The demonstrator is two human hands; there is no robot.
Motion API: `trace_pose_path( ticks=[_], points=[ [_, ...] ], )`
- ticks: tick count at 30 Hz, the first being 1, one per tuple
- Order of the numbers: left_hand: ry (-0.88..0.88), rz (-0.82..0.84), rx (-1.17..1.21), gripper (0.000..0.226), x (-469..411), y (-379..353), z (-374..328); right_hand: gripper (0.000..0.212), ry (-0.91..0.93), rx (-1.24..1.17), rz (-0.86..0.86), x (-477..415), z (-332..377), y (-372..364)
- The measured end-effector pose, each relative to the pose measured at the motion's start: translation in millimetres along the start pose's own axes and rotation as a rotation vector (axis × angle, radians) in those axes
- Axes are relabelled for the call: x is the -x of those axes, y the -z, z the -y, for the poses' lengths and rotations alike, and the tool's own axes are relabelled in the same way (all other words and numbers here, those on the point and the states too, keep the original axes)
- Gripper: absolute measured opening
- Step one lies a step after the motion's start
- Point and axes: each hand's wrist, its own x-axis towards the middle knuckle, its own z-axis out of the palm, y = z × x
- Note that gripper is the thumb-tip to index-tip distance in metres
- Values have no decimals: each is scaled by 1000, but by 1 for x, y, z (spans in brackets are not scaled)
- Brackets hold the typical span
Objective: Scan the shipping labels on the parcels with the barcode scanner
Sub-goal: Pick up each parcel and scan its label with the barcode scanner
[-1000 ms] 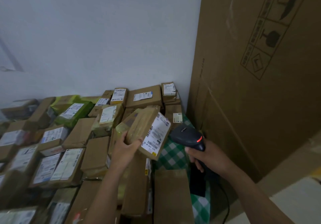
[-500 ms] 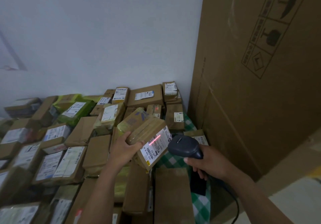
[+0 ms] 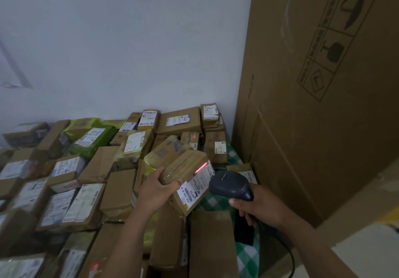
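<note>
Mid-scan: left hand (image 3: 154, 193) gripping a taped cardboard parcel (image 3: 183, 176) tilted above the parcel pile (image 3: 90, 182), right hand (image 3: 257, 209) clenched round the barcode scanner (image 3: 230, 184), red beam grazing the shipping label (image 3: 195, 183) top edge; next, probably lowering aim onto the barcode.

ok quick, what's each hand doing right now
Left hand: closed on a taped brown parcel, its shipping label turned to the scanner.
Right hand: closed on the barcode scanner, red line on the label.
</note>
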Motion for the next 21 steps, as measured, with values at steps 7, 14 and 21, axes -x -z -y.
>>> trace_pose_path(
  ticks=[7,14,21],
  points=[
    [-26,-17,89,84,10,-30,-17,37,-6,-481,-202,-21,-7,-12],
    [-80,25,316,82,21,-64,-37,59,-44,-835,-248,-39,-5,-20],
    [103,184,479,47,1,-85,-39,52,-165,-978,-283,-40,-26,-9]
  ],
)
